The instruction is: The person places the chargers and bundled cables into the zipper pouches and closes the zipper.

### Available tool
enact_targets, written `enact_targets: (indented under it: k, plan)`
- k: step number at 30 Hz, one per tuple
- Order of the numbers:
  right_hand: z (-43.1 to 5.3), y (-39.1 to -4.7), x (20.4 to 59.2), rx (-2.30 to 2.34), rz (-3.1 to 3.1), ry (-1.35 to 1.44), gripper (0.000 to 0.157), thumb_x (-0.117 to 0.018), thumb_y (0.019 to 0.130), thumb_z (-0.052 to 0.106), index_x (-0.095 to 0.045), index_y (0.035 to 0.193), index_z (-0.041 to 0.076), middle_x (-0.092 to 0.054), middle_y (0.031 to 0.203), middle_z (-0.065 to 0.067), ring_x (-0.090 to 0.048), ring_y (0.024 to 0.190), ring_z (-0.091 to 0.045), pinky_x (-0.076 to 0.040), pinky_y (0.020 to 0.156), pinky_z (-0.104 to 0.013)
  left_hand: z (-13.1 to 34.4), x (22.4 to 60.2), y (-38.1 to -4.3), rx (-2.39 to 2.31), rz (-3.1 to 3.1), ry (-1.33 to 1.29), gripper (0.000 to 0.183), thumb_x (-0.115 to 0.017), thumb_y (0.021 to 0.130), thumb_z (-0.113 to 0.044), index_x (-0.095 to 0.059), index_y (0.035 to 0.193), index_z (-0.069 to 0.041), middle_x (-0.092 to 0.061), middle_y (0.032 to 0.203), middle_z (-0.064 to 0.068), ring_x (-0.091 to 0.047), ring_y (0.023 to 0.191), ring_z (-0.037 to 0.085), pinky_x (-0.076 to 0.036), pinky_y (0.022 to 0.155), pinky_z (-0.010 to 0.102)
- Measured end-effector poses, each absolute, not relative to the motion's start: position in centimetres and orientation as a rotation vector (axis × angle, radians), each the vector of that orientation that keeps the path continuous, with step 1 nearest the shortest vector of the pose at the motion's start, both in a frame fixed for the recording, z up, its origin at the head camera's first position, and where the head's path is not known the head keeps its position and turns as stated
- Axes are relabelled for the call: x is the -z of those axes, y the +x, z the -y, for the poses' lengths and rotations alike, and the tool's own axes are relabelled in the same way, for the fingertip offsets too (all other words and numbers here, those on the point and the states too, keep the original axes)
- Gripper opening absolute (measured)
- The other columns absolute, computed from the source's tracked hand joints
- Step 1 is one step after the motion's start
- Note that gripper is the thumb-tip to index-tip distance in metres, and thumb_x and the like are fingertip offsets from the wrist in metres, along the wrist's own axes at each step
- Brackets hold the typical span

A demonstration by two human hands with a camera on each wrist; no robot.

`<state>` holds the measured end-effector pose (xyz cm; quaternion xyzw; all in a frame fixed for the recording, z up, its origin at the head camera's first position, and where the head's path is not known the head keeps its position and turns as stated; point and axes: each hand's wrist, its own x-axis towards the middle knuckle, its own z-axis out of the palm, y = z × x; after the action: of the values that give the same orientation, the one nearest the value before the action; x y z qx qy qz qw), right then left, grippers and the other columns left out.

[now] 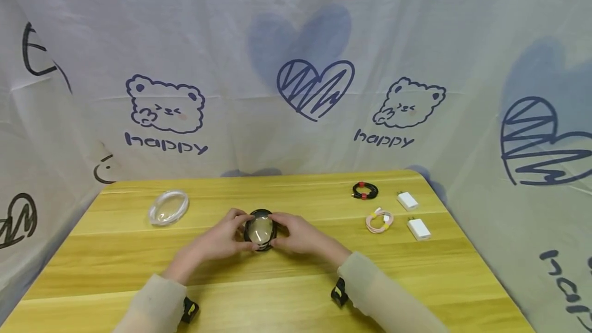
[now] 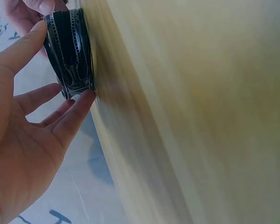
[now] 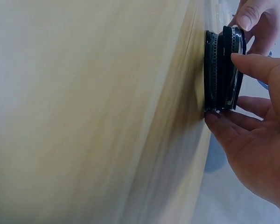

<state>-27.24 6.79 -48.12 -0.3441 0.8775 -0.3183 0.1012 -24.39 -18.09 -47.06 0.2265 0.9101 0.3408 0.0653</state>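
A small round black zip case (image 1: 260, 230) with a shiny see-through top lies near the middle of the wooden table (image 1: 277, 292). My left hand (image 1: 221, 237) holds its left side, thumb at the near edge and fingers at the far edge. From the other side my right hand (image 1: 301, 236) grips it the same way. In the left wrist view the side of the case (image 2: 70, 51) shows two rows of zip teeth with dark fabric between them. The right wrist view shows the two halves of the case (image 3: 221, 70) standing slightly apart along the zip.
A coiled clear cable or tube (image 1: 168, 208) lies at the back left. On the right are a black coiled cable (image 1: 371, 193) with red ties, a pink coiled cable (image 1: 372, 224) and two white plug adapters (image 1: 407, 200). A printed cloth (image 1: 240, 66) hangs behind the table.
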Motion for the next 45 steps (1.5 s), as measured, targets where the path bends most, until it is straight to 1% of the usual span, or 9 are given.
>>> enact_targets:
  k: [7, 15, 21, 26, 34, 37, 40, 42, 45]
  plan:
    - [-9.0, -25.9, 47.8, 0.978, -2.571, -1.028, 0.069, -0.075, 0.095, 0.016, -0.045, 0.153, -0.003, -0.049, 0.155, -0.021, -0.045, 0.145, -0.035, -0.035, 0.121, -0.048, 16.6, 46.8, -23.6, -0.997, -2.710, 0.718, 0.080, -0.084, 0.089, -0.035, -0.050, 0.149, 0.005, -0.045, 0.142, 0.021, -0.062, 0.116, 0.030, -0.055, 0.099, 0.046]
    - [-10.8, -24.4, 47.8, 1.024, -2.526, -0.970, 0.067, -0.075, 0.096, 0.016, -0.045, 0.154, 0.000, -0.047, 0.157, -0.018, -0.044, 0.146, -0.032, -0.036, 0.120, -0.047, 15.2, 46.3, -22.5, -0.941, -2.697, 0.768, 0.075, -0.083, 0.090, -0.039, -0.054, 0.146, 0.001, -0.045, 0.142, 0.020, -0.062, 0.110, 0.027, -0.055, 0.095, 0.046]
    - [-11.4, -23.1, 47.4, 0.990, -2.542, -0.961, 0.069, -0.076, 0.095, 0.020, -0.046, 0.153, -0.001, -0.048, 0.156, -0.021, -0.045, 0.145, -0.035, -0.035, 0.120, -0.051, 14.5, 46.2, -21.3, -0.873, -2.719, 0.816, 0.074, -0.083, 0.089, -0.042, -0.056, 0.144, 0.001, -0.046, 0.143, 0.020, -0.061, 0.106, 0.024, -0.055, 0.090, 0.045]
    - [-11.8, -22.3, 47.2, 0.982, -2.533, -0.947, 0.070, -0.076, 0.095, 0.022, -0.046, 0.154, 0.000, -0.047, 0.157, -0.020, -0.044, 0.145, -0.035, -0.034, 0.121, -0.051, 14.2, 46.1, -20.6, -0.869, -2.710, 0.816, 0.075, -0.083, 0.089, -0.043, -0.056, 0.144, 0.001, -0.046, 0.143, 0.020, -0.062, 0.115, 0.029, -0.056, 0.096, 0.048]
    - [-12.2, -22.0, 47.4, 0.971, -2.537, -0.956, 0.070, -0.076, 0.096, 0.022, -0.044, 0.156, 0.002, -0.045, 0.159, -0.019, -0.043, 0.146, -0.033, -0.033, 0.122, -0.049, 13.7, 46.4, -20.6, -0.817, -2.740, 0.867, 0.076, -0.085, 0.087, -0.044, -0.057, 0.144, -0.003, -0.044, 0.149, 0.020, -0.061, 0.121, 0.033, -0.055, 0.099, 0.049]
    - [-12.3, -22.0, 47.5, 0.983, -2.531, -0.955, 0.071, -0.075, 0.096, 0.022, -0.044, 0.156, 0.002, -0.045, 0.159, -0.019, -0.043, 0.147, -0.033, -0.034, 0.121, -0.049, 13.4, 46.5, -20.9, -0.788, -2.756, 0.900, 0.077, -0.086, 0.085, -0.044, -0.057, 0.145, -0.006, -0.041, 0.155, 0.021, -0.056, 0.130, 0.037, -0.052, 0.104, 0.051]
    - [-12.5, -22.0, 47.7, 1.012, -2.515, -0.950, 0.070, -0.075, 0.097, 0.021, -0.043, 0.157, 0.003, -0.044, 0.159, -0.019, -0.043, 0.146, -0.033, -0.035, 0.121, -0.048, 13.1, 46.6, -21.2, -0.768, -2.756, 0.914, 0.079, -0.086, 0.084, -0.046, -0.056, 0.148, -0.011, -0.036, 0.161, 0.021, -0.046, 0.141, 0.040, -0.047, 0.109, 0.055]
    - [-12.6, -22.1, 47.8, 1.038, -2.502, -0.942, 0.070, -0.074, 0.097, 0.021, -0.043, 0.157, 0.003, -0.044, 0.160, -0.018, -0.043, 0.146, -0.032, -0.035, 0.121, -0.049, 12.9, 46.6, -21.4, -0.764, -2.749, 0.926, 0.081, -0.086, 0.084, -0.046, -0.054, 0.150, -0.013, -0.034, 0.163, 0.021, -0.041, 0.145, 0.041, -0.045, 0.110, 0.057]
    - [-12.7, -22.0, 47.8, 1.085, -2.477, -0.920, 0.069, -0.074, 0.098, 0.021, -0.043, 0.157, 0.005, -0.044, 0.160, -0.016, -0.044, 0.146, -0.030, -0.035, 0.121, -0.049, 12.7, 46.7, -21.7, -0.742, -2.745, 0.953, 0.085, -0.088, 0.082, -0.047, -0.053, 0.151, -0.012, -0.035, 0.163, 0.019, -0.039, 0.146, 0.041, -0.045, 0.111, 0.056]
